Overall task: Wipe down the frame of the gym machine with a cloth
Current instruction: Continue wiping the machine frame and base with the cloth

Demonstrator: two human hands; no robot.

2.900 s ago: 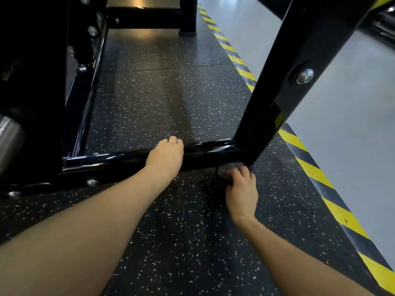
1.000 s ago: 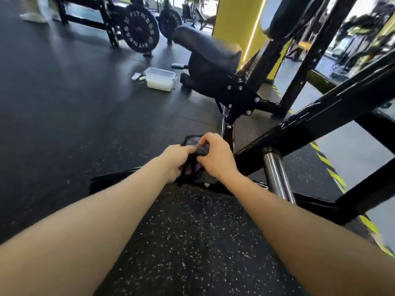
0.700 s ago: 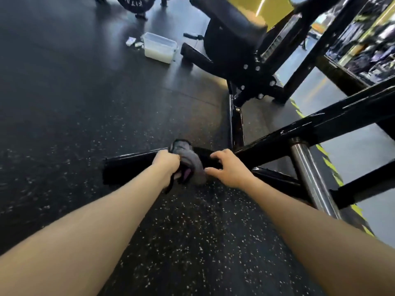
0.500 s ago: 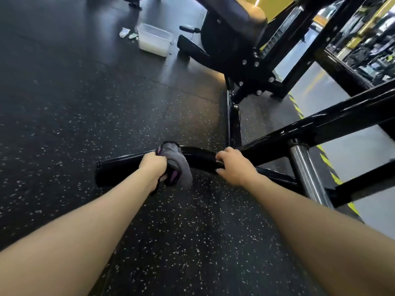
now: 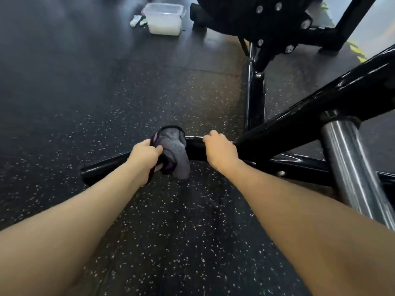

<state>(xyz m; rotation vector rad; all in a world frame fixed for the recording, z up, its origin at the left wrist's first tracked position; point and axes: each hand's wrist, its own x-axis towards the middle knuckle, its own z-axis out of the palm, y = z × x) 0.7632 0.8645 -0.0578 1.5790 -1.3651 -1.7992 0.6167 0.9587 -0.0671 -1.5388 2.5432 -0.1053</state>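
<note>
grey cloth (image 5: 175, 150) in left hand (image 5: 143, 155) grip; right hand (image 5: 220, 149) clasps frame (image 5: 277, 133).

Grey cloth (image 5: 174, 149) with purple trim, bunched in my left grip (image 5: 145, 159), draped over the glossy black frame bar (image 5: 102, 168) lying low, stretching both sides of my grip.

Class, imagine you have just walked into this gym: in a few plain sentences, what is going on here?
A person is cleaning a gym machine's low black floor bar. The left hand grips a grey cloth draped over the bar, while the right hand holds the bar beside it, near where a slanted black beam joins. A chrome post stands to the right. A white plastic tub sits on the speckled rubber floor beyond.
</note>
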